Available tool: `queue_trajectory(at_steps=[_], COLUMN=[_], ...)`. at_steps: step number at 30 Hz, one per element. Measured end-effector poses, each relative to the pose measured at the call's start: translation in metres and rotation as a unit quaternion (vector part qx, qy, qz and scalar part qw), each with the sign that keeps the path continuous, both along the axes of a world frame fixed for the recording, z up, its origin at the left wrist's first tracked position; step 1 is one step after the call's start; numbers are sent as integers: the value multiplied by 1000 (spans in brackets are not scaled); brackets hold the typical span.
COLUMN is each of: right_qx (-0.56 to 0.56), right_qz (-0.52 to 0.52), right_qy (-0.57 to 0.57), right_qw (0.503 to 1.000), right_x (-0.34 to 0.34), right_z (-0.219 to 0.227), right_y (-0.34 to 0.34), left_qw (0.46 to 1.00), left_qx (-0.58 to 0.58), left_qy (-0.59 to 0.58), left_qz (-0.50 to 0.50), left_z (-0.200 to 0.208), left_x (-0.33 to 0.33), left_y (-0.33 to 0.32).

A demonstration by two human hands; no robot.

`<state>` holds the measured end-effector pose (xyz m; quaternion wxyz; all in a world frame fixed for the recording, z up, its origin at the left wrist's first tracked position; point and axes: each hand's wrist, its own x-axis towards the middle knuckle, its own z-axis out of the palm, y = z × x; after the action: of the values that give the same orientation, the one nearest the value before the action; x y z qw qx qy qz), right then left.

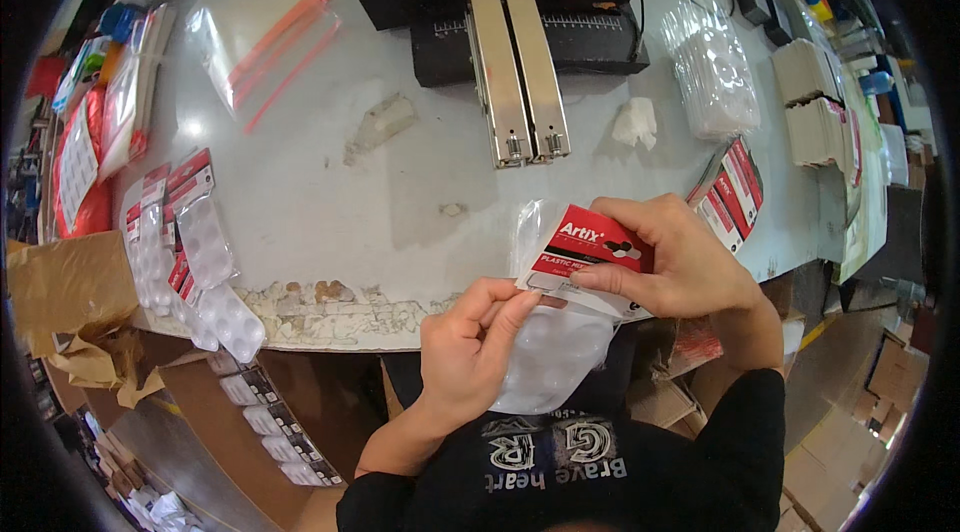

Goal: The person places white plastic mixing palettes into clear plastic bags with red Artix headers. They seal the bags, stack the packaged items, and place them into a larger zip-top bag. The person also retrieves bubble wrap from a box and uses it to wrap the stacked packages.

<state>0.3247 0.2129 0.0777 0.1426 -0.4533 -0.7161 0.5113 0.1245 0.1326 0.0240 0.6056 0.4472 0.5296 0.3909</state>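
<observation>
At the six-o'clock edge of your grey-white table [300,207], the clear plastic round-welled tray [555,362] lies seven o'clock from its red-black-white cardboard header [583,254]; your right hand [672,257], at three, clasps the header thumb-to-fingers; your left hand [470,342], nearer the tray, pinches its eight-o'clock corner.

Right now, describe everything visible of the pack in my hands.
The pack is translucent plastic with rounded wells, below a red, black and white card. Clear film shows beside it. It is held at the front edge of the table, wells nearest you. Your left hand pinches the card's lower left; your right hand grips its right.
</observation>
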Motion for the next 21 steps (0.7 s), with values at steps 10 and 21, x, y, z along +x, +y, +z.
queue_trajectory(at_steps=[10,21], right_qx=[27,-250], right_qz=[-39,-188], right_qy=[-24,153], right_qw=[999,937], right_x=[7,31], right_z=[-3,-44], right_y=[1,-35], left_qw=[993,981], left_qx=[78,14], left_qy=[54,-9], left_qz=[73,192], left_z=[-2,-21], left_x=[1,5], left_y=[-2,2])
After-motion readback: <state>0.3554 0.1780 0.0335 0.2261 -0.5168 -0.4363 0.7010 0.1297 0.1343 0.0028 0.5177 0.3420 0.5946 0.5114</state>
